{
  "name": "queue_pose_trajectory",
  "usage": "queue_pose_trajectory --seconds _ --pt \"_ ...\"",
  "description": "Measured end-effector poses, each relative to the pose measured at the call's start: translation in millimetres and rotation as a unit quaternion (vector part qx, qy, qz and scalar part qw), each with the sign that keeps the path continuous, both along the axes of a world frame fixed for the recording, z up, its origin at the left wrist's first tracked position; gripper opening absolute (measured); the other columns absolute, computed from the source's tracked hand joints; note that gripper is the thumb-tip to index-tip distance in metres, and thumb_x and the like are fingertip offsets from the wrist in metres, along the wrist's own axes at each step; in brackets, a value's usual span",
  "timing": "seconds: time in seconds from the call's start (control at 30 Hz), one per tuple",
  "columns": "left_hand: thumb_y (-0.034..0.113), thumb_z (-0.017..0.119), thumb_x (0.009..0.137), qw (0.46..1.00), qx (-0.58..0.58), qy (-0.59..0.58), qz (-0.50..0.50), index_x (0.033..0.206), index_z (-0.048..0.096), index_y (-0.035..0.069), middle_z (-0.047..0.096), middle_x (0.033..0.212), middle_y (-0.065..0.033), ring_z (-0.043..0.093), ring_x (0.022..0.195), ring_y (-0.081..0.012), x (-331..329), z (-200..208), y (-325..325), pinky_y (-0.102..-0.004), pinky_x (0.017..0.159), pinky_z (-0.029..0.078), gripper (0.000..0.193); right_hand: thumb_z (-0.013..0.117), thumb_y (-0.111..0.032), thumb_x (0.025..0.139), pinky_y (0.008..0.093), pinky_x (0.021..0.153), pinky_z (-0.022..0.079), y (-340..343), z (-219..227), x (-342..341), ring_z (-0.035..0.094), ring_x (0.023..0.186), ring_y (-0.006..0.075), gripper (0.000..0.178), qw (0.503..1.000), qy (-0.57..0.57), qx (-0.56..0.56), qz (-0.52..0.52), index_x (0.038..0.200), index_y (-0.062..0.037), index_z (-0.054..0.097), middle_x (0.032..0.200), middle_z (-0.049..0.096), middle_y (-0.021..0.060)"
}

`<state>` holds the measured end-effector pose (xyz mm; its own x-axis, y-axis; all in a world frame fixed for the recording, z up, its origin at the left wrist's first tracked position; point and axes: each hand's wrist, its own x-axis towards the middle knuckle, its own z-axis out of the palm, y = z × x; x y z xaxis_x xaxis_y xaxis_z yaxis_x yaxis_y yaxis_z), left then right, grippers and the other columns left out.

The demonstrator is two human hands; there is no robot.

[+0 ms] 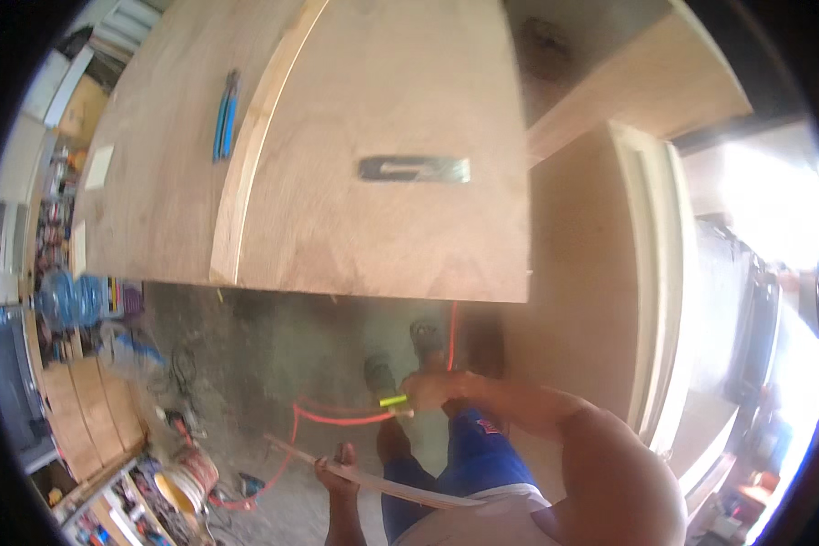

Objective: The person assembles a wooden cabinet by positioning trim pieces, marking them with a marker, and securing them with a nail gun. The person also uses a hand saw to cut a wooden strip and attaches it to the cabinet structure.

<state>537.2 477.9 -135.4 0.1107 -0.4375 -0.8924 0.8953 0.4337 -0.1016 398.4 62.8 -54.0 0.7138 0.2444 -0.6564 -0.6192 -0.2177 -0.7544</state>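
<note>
Low in front of my body, my left hand [338, 471] is closed around a thin, pale wooden strip [400, 488], which slants across my lap. My right hand [435, 389] is closed and blurred. Beside its fingers show a yellow-green piece [393, 400] and the end of an orange-red hose [346, 420]; the held thing's body is hidden by the hand. Above both hands stretches a large plywood panel [382, 237]. On it lie a dark, slotted metal piece [414, 169] and blue-handled pliers [225, 123], the pliers left of a raised wooden edge strip [255, 136].
A tall plywood side panel [578, 273] stands at my right. On the floor to the left are a tipped bucket [191, 478], a drill-like tool [248, 484] and tangled cords. Blue water bottles [71, 298] stand by cluttered shelves. The hose trails across the concrete floor.
</note>
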Motion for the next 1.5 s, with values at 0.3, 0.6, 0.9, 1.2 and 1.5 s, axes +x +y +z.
queue_pose_trajectory --seconds 0.3,0.6,0.9,1.2,1.5 --pt "0.037 0.06 0.085 0.937 -0.206 -0.24 0.145 0.151 0.038 0.006 0.059 0.136 -0.0114 0.063 0.111 -0.0234 83 85 -99 -0.0344 0.072 0.055 0.076 0.057 -0.069 0.089 0.0489 0.088 0.051 -82 185 -101 0.066 0.102 0.0395 0.068 0.966 0.027 -0.237 -0.095 0.101 -0.0047 0.076 0.1 0.071 0.0232" --pt "0.024 0.051 0.1 0.848 0.234 -0.387 0.279 0.121 0.053 0.006 0.057 0.105 -0.0087 0.059 0.092 -0.0232 162 177 -31 -0.0375 0.083 0.051 0.028 0.072 -0.021 0.093 0.0274 0.073 0.048 -278 208 -333 0.059 0.084 0.013 0.037 0.741 -0.104 -0.366 -0.552 0.123 -0.0018 0.062 0.096 0.063 0.0022" --pt "0.028 0.065 0.089 0.771 0.291 -0.427 0.372 0.093 0.061 0.01 0.055 0.083 -0.004 0.057 0.076 -0.0201 147 240 51 -0.0373 0.072 0.05 0.019 0.072 -0.032 0.092 0.0289 0.066 0.046 -324 277 -238 0.058 0.075 0.0127 0.035 0.69 -0.123 -0.556 -0.446 0.11 -0.0026 0.065 0.085 0.062 0.002" --pt "0.028 0.055 0.095 0.631 0.513 -0.571 0.11 0.105 0.066 0.008 0.063 0.085 -0.0056 0.06 0.079 -0.0209 220 333 213 -0.0366 0.072 0.049 0.025 0.071 -0.042 0.091 0.0303 0.059 0.043 -362 343 -213 0.056 0.066 0.0124 0.039 0.655 -0.182 -0.585 -0.443 0.097 -0.0034 0.067 0.075 0.061 0.0018" --pt "0.013 0.064 0.094 0.484 0.349 -0.795 0.11 0.141 0.054 0.001 0.051 0.091 0.0025 0.044 0.076 -0.0048 159 552 12 -0.0204 0.067 0.037 0.049 0.07 -0.053 0.089 0.0318 0.052 0.041 -398 406 -276 0.055 0.057 0.012 0.049 0.607 -0.163 -0.581 -0.518 0.083 -0.0043 0.07 0.065 0.06 0.0016"
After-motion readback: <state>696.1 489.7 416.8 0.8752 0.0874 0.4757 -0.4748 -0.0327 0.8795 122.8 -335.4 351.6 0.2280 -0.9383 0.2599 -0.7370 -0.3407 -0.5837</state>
